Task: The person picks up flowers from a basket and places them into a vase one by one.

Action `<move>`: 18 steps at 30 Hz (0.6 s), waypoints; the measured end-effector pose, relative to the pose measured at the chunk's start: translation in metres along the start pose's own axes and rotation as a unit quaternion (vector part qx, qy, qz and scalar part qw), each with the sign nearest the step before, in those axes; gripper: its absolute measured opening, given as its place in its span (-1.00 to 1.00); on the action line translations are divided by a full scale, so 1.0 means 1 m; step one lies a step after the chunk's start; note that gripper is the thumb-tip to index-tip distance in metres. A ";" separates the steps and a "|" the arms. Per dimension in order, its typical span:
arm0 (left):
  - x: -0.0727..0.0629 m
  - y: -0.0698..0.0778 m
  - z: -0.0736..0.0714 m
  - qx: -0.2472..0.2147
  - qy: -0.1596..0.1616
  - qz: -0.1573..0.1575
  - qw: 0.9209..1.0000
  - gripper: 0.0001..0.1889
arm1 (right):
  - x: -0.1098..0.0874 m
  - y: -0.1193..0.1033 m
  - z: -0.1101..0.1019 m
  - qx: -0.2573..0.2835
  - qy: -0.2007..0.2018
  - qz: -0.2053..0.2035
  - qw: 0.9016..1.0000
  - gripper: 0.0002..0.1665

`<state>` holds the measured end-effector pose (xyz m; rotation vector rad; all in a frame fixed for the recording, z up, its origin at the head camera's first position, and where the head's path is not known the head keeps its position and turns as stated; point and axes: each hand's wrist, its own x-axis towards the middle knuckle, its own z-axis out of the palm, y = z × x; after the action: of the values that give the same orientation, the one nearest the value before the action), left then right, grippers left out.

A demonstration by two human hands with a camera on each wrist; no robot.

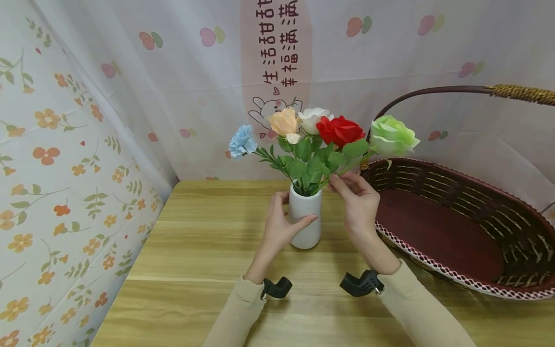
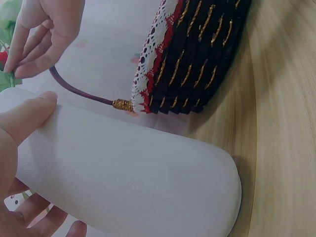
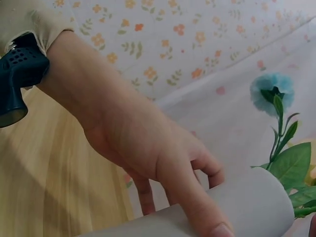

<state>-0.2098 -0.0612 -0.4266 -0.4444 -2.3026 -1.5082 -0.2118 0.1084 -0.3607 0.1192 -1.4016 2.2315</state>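
Note:
A white vase (image 1: 305, 231) stands upright on the wooden table, filled with artificial flowers. My left hand (image 1: 279, 226) holds it round the body, thumb across the front and fingers behind. At the vase's mouth, my right hand (image 1: 361, 200) pinches the stem of the pale green rose (image 1: 392, 136), which leans out to the right. Beside it are a red rose (image 1: 341, 131), a white one (image 1: 313, 120) and a peach one (image 1: 284, 121). A light blue carnation (image 1: 243, 142) leans left. In the right wrist view, the lower stems are hidden inside the vase (image 3: 261, 197).
To the right, close to my right forearm, sits a large dark woven basket (image 1: 433, 178) with lace trim and a tall arched handle (image 1: 451, 89). A printed curtain (image 1: 195, 86) hangs behind the wooden table (image 1: 208, 231), and a floral one (image 1: 69, 193) hangs at the left.

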 end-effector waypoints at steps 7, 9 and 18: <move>0.001 0.000 0.000 0.007 0.000 -0.001 1.000 -0.26 | 0.000 0.010 0.000 -0.027 0.004 0.011 1.000 -0.88; 0.001 0.000 0.001 0.007 0.001 0.000 1.000 -0.26 | -0.001 0.013 0.000 -0.035 0.005 0.016 0.999 -0.88; 0.001 0.001 0.001 -0.005 0.003 0.010 1.000 -0.27 | -0.006 0.023 0.002 -0.035 0.014 0.044 0.998 -0.86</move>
<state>-0.2103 -0.0599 -0.4261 -0.4626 -2.2801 -1.5096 -0.2175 0.0962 -0.3804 0.0027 -1.4944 2.2438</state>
